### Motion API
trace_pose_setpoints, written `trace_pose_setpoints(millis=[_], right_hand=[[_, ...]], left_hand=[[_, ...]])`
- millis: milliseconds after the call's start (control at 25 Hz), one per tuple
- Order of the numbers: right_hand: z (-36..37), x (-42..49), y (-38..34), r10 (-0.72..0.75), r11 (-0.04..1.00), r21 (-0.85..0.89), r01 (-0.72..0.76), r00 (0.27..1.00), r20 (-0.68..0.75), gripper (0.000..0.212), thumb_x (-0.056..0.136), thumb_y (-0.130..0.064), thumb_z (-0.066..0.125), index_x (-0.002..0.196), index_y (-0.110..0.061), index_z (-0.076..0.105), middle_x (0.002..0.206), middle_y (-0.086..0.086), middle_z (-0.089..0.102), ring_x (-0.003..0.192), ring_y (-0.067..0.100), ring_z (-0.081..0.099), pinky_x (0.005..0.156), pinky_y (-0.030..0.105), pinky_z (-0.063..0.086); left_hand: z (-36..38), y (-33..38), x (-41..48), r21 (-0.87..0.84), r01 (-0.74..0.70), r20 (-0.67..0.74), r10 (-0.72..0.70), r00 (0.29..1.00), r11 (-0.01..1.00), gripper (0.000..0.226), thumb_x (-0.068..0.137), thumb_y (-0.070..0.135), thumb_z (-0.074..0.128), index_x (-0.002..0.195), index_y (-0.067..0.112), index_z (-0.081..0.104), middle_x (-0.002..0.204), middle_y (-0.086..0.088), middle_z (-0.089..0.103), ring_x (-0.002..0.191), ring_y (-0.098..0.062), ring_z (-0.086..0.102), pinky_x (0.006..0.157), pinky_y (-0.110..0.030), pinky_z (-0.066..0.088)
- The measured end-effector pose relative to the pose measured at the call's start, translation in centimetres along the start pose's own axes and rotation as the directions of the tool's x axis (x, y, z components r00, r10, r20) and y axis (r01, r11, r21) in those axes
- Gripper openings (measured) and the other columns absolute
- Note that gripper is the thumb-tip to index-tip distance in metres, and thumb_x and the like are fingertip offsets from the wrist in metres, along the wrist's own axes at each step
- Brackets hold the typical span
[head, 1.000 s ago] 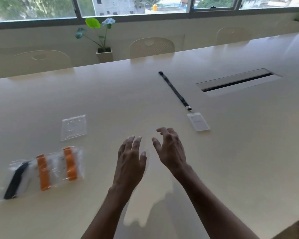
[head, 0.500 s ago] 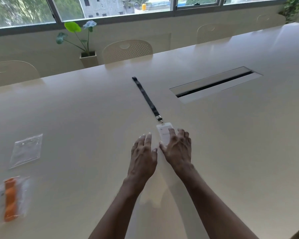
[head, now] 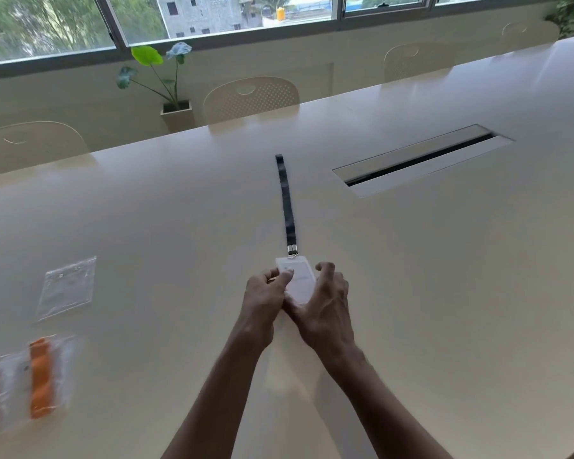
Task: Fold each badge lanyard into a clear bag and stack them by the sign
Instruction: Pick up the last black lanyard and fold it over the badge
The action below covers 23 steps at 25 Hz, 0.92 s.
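Item one: badge lanyard (head: 286, 203), black strap laid out straight on the middle of the counter (head: 444, 293), its free end pointing to the far edge and its metal clip toward you. Clipped to it is a clear card holder (head: 299, 283), which you have between both hands. Your left hand (head: 265, 294) pinches the holder's left edge with curled fingers. Your right hand (head: 325, 303) cups its right edge, fingers curled and thumb at the near end. Item two: empty clear bag (head: 66, 288), flat, well apart toward the left edge. Item three: filled bags (head: 30, 382) with orange straps inside, side by side near the near-left corner, blurred. Item four: cable slot (head: 421, 159) set into the counter, right of the strap. Beyond the far edge: pale chairs (head: 251, 97) and a potted plant (head: 176, 107).
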State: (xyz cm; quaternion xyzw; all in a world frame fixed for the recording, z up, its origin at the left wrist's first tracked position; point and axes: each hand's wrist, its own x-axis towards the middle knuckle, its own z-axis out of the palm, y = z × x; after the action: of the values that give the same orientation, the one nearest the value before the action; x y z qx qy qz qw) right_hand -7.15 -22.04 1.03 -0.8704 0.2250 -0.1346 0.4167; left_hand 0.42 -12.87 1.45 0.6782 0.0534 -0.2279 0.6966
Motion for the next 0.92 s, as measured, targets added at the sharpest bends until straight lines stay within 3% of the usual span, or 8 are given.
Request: trace_pose_setpoints(millis=[120,240,320,400,480,560,720,920], right_hand=[[0.3,-2.4,-0.9,-0.099,0.995,0.018,0.098,0.993,0.062,0.062,0.090,-0.051,0.075,0.130,-0.018,0.042,0.120,0.002,0.049,0.108,0.016,0.049,0.082,0.022,0.045],[-0.6,-2.7,-1.4,-0.232,0.971,0.051,0.233,0.972,-0.027,0.032,0.102,-0.022,0.063,0.131,-0.012,0.056,0.126,0.004,0.059,0.109,0.019,0.063,0.085,0.006,0.042],[-1.3,-2.0,-2.0,-0.346,0.938,-0.020,0.345,0.935,-0.079,0.041,0.101,-0.007,0.059,0.142,-0.013,0.056,0.139,0.004,0.058,0.126,0.019,0.059,0.103,0.011,0.040],[-1.5,-1.6,-3.0,-0.484,0.872,-0.073,0.483,0.875,0.005,0.059,0.098,-0.006,0.065,0.153,-0.017,0.047,0.156,-0.001,0.049,0.145,0.013,0.045,0.119,0.022,0.034],[-0.8,-1.8,-4.5,-0.564,0.824,0.011,0.567,0.818,0.108,0.058,0.097,-0.006,0.068,0.151,-0.018,0.052,0.155,-0.003,0.053,0.145,0.012,0.047,0.120,0.029,0.039],[0.3,-2.6,-6.0,-0.635,0.771,0.143,0.620,0.762,0.122,0.038,0.098,-0.003,0.066,0.134,-0.013,0.067,0.135,-0.003,0.068,0.128,0.013,0.061,0.107,0.034,0.051],[2.1,-5.6,-9.1,-0.598,0.777,0.403,0.484,0.767,0.232,0.038,0.098,-0.004,0.067,0.128,-0.027,0.068,0.121,-0.025,0.070,0.111,0.008,0.069,0.093,0.030,0.058],[5.7,-9.0,-12.8,-0.470,0.714,0.686,0.144,0.824,0.317,0.025,0.093,-0.024,0.065,0.116,-0.021,0.074,0.109,0.007,0.078,0.102,0.031,0.076,0.085,0.052,0.063]], left_hand=[[-2.4,0.2,-1.9,-0.004,-0.030,-0.030,0.030,0.999,1.000,0.020,0.101,0.006,0.062,0.119,0.002,0.070,0.106,-0.016,0.079,0.097,-0.030,0.078,0.089,-0.044,0.063],[-5.4,1.1,-4.7,0.063,-0.102,-0.096,0.108,0.990,0.993,0.021,0.102,0.008,0.062,0.121,0.010,0.070,0.106,-0.009,0.079,0.096,-0.025,0.076,0.081,-0.038,0.063],[-7.4,2.2,-7.3,0.058,-0.103,-0.080,0.107,0.991,0.993,0.019,0.102,0.009,0.061,0.116,0.017,0.071,0.103,-0.006,0.079,0.093,-0.021,0.073,0.076,-0.034,0.059],[-9.2,3.2,-10.2,0.014,-0.085,-0.010,0.086,0.996,0.996,0.020,0.102,0.009,0.059,0.114,0.017,0.073,0.101,-0.008,0.080,0.092,-0.022,0.071,0.075,-0.034,0.057],[-10.9,4.1,-12.9,-0.036,-0.060,0.060,0.062,0.996,0.998,0.022,0.101,0.009,0.058,0.111,0.015,0.077,0.101,-0.011,0.080,0.090,-0.021,0.070,0.076,-0.036,0.055],[-12.6,5.0,-15.1,-0.094,-0.061,0.109,0.071,0.991,0.994,0.024,0.101,0.008,0.058,0.108,0.015,0.079,0.103,-0.014,0.079,0.089,-0.020,0.070,0.078,-0.037,0.054],[-15.9,6.4,-17.7,-0.220,-0.078,0.128,0.108,0.986,0.972,0.026,0.095,0.010,0.060,0.115,0.012,0.076,0.104,-0.015,0.078,0.088,-0.019,0.072,0.071,-0.031,0.061],[-19.0,7.2,-19.2,-0.251,-0.178,0.080,0.204,0.976,0.951,0.039,0.089,0.015,0.067,0.127,0.008,0.070,0.117,-0.019,0.076,0.104,-0.027,0.072,0.083,-0.037,0.062]])
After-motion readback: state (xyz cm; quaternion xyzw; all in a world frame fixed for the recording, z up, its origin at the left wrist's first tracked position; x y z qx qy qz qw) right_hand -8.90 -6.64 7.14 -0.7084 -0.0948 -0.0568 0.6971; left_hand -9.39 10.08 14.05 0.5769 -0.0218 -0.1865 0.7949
